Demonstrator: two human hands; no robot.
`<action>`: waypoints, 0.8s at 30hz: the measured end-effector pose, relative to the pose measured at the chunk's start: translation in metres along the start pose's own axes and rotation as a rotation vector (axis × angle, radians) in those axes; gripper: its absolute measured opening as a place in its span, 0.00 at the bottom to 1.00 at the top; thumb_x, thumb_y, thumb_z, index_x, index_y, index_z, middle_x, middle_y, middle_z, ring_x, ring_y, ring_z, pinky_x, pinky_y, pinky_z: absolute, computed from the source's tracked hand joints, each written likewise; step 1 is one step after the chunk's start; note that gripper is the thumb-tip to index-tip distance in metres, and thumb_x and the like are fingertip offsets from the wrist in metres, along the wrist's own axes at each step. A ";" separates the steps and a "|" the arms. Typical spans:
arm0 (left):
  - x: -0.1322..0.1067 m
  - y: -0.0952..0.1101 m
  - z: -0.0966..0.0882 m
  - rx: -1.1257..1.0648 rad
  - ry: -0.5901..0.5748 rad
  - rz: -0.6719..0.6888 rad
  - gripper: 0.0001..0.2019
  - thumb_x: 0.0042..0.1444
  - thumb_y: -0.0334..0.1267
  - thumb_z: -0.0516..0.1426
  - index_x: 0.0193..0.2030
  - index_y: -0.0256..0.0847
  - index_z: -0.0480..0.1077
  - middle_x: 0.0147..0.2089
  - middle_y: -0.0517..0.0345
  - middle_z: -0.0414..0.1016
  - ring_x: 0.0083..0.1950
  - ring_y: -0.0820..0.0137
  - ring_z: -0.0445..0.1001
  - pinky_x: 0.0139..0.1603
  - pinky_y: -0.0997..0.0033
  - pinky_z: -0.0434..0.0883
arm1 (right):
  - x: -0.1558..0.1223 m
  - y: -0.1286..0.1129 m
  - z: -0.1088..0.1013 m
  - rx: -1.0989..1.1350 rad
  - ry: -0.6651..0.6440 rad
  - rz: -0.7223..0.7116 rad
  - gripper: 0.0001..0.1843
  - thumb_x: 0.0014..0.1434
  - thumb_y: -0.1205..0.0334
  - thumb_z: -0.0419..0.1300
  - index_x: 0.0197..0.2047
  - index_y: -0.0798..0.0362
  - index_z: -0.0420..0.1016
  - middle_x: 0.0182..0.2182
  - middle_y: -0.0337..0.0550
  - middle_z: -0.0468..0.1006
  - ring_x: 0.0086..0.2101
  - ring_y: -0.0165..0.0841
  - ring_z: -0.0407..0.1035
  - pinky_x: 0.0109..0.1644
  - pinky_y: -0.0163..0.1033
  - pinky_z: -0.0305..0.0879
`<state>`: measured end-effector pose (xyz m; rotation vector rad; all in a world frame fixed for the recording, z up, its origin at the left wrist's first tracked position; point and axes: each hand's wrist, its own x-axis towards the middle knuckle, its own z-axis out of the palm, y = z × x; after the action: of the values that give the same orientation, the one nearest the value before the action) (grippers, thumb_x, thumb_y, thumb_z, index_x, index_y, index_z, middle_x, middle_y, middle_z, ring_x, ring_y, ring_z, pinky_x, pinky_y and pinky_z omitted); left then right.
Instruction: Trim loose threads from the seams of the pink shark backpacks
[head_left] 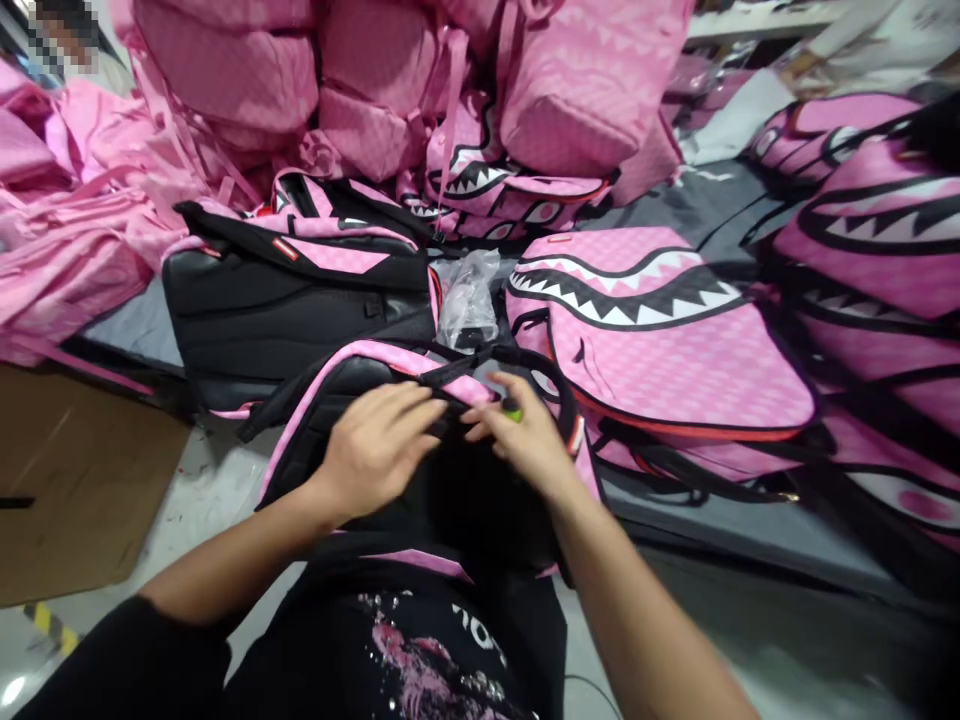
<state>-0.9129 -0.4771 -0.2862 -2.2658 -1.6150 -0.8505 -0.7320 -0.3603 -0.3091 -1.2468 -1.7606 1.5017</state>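
Observation:
In front of my body a pink and black backpack (315,430) lies with its padded black back side toward me. My left hand (379,445) rests over its upper part, fingers stretched toward a pink and black shoulder strap (469,388); it grips nothing that I can see. On the other side of that strap is my right hand (529,430), fingers curled. A small tool with a lime-green and black end (512,409) pokes out of it; the rest is hidden in the palm. My fingertips are close together near the strap's top.
Another backpack (300,290) lies black side up behind on the left. To the right is a pink shark-mouth backpack (660,340), with a stack of similar ones (892,260) beyond. A clear plastic bag (470,300) sits between. Pink bags (232,90) pile up behind; a cardboard box (82,480) stands left.

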 end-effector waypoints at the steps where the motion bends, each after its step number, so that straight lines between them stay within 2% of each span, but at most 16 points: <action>1: -0.005 -0.009 -0.002 0.108 0.010 -0.086 0.14 0.67 0.39 0.54 0.55 0.38 0.71 0.52 0.48 0.78 0.56 0.60 0.73 0.55 0.56 0.71 | 0.008 0.001 -0.014 0.056 0.033 0.065 0.26 0.61 0.56 0.57 0.60 0.56 0.62 0.33 0.46 0.81 0.24 0.29 0.73 0.21 0.28 0.54; 3: -0.009 -0.024 -0.002 0.312 -0.034 -0.166 0.13 0.66 0.44 0.55 0.47 0.36 0.74 0.43 0.46 0.78 0.47 0.57 0.73 0.44 0.55 0.69 | 0.017 0.005 -0.039 0.078 0.026 0.188 0.24 0.59 0.55 0.60 0.57 0.56 0.68 0.24 0.39 0.77 0.17 0.24 0.64 0.18 0.28 0.50; 5: -0.006 -0.029 0.005 0.436 -0.091 -0.160 0.18 0.66 0.50 0.54 0.37 0.36 0.75 0.35 0.47 0.75 0.39 0.58 0.70 0.37 0.57 0.63 | 0.018 0.011 -0.055 -0.057 -0.042 0.243 0.24 0.58 0.55 0.64 0.56 0.55 0.71 0.18 0.33 0.71 0.14 0.23 0.58 0.18 0.29 0.50; 8: 0.004 -0.024 0.025 0.460 -0.119 -0.091 0.22 0.65 0.53 0.53 0.29 0.37 0.73 0.30 0.48 0.72 0.37 0.59 0.68 0.36 0.59 0.58 | 0.013 0.025 -0.059 -0.388 -0.083 0.281 0.27 0.54 0.59 0.69 0.57 0.54 0.73 0.19 0.31 0.72 0.14 0.25 0.62 0.19 0.31 0.56; 10: 0.007 -0.022 0.038 0.429 -0.112 0.002 0.21 0.65 0.51 0.55 0.29 0.36 0.72 0.30 0.49 0.73 0.36 0.62 0.68 0.35 0.61 0.57 | 0.009 0.033 -0.055 -0.491 -0.068 0.299 0.19 0.53 0.62 0.70 0.49 0.56 0.77 0.19 0.31 0.70 0.13 0.26 0.62 0.19 0.33 0.57; 13: 0.011 -0.029 0.040 0.412 -0.077 0.136 0.21 0.67 0.48 0.53 0.26 0.37 0.70 0.25 0.54 0.70 0.30 0.67 0.65 0.33 0.64 0.55 | 0.001 0.033 -0.054 -0.455 -0.054 0.292 0.09 0.55 0.61 0.68 0.38 0.56 0.77 0.15 0.30 0.65 0.12 0.26 0.61 0.18 0.33 0.55; 15: 0.024 -0.037 0.023 0.413 -0.066 0.211 0.25 0.69 0.49 0.51 0.22 0.39 0.68 0.22 0.56 0.68 0.27 0.69 0.63 0.32 0.65 0.53 | -0.008 0.026 -0.062 -0.396 -0.061 0.288 0.10 0.55 0.60 0.68 0.37 0.55 0.75 0.15 0.29 0.66 0.12 0.26 0.61 0.17 0.32 0.54; 17: 0.046 -0.038 -0.002 0.419 -0.068 0.309 0.26 0.68 0.53 0.49 0.23 0.39 0.68 0.22 0.57 0.67 0.28 0.69 0.64 0.32 0.65 0.52 | -0.021 0.021 -0.071 -0.304 -0.101 0.275 0.11 0.55 0.57 0.68 0.35 0.54 0.73 0.14 0.30 0.66 0.12 0.25 0.59 0.17 0.31 0.52; 19: 0.073 -0.035 -0.021 0.433 -0.081 0.439 0.27 0.68 0.57 0.48 0.25 0.39 0.70 0.23 0.57 0.69 0.30 0.68 0.66 0.32 0.65 0.52 | -0.032 0.025 -0.075 -0.224 -0.109 0.236 0.13 0.55 0.53 0.67 0.32 0.52 0.70 0.12 0.30 0.65 0.12 0.26 0.58 0.17 0.31 0.51; 20: 0.084 -0.032 -0.024 0.435 -0.104 0.494 0.28 0.67 0.58 0.47 0.27 0.39 0.71 0.25 0.56 0.70 0.31 0.67 0.67 0.32 0.65 0.52 | -0.037 0.031 -0.073 -0.197 -0.074 0.225 0.14 0.56 0.51 0.66 0.31 0.52 0.69 0.11 0.31 0.65 0.13 0.26 0.59 0.17 0.31 0.52; 22: 0.098 -0.024 -0.013 0.403 -0.188 0.575 0.28 0.67 0.58 0.47 0.29 0.39 0.72 0.27 0.55 0.72 0.33 0.66 0.69 0.33 0.64 0.52 | -0.046 0.051 -0.061 -0.172 0.043 0.257 0.14 0.57 0.51 0.65 0.34 0.51 0.68 0.10 0.30 0.65 0.14 0.28 0.62 0.18 0.31 0.55; 24: 0.101 -0.015 0.015 0.327 -0.303 0.638 0.26 0.67 0.56 0.49 0.29 0.38 0.72 0.27 0.54 0.73 0.32 0.67 0.68 0.33 0.64 0.53 | -0.052 0.078 -0.045 -0.149 0.129 0.344 0.12 0.58 0.53 0.63 0.34 0.51 0.67 0.09 0.29 0.63 0.13 0.29 0.62 0.18 0.31 0.56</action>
<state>-0.8988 -0.3847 -0.2422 -2.4961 -0.9115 -0.0838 -0.6465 -0.3865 -0.3624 -1.7543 -1.6600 1.4485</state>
